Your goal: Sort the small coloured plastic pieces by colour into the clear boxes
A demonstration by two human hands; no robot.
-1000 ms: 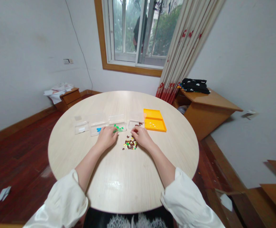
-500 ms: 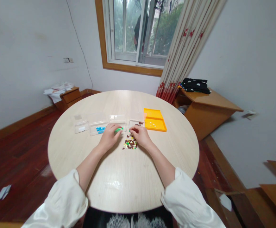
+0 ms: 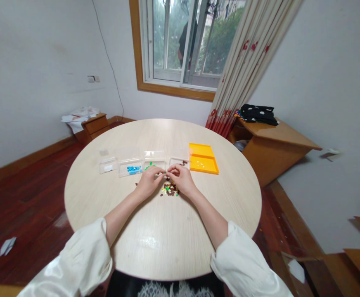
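My left hand (image 3: pixel 150 182) and my right hand (image 3: pixel 180 177) meet fingertip to fingertip over a small pile of brown, green and yellow pieces (image 3: pixel 170 190) on the round table (image 3: pixel 155 243). Both hands have their fingers pinched together; whatever they pinch is too small to name. Just beyond them stands a row of clear boxes: one with blue pieces (image 3: pixel 131 168), one with green pieces (image 3: pixel 154 157), one with dark pieces (image 3: pixel 180 159), and a small one with a white piece (image 3: pixel 107 166) at the left.
An orange tray (image 3: pixel 203 158) with a few pale bits lies right of the boxes. A wooden cabinet (image 3: pixel 273 144) with dark cloth stands at the right, a low wooden stand with papers (image 3: pixel 90 121) at the left. A window and curtain are behind the table.
My left hand has come back from the green-piece box to the pile. Both hands have drawn together until their fingertips meet. The camera has shifted slightly.
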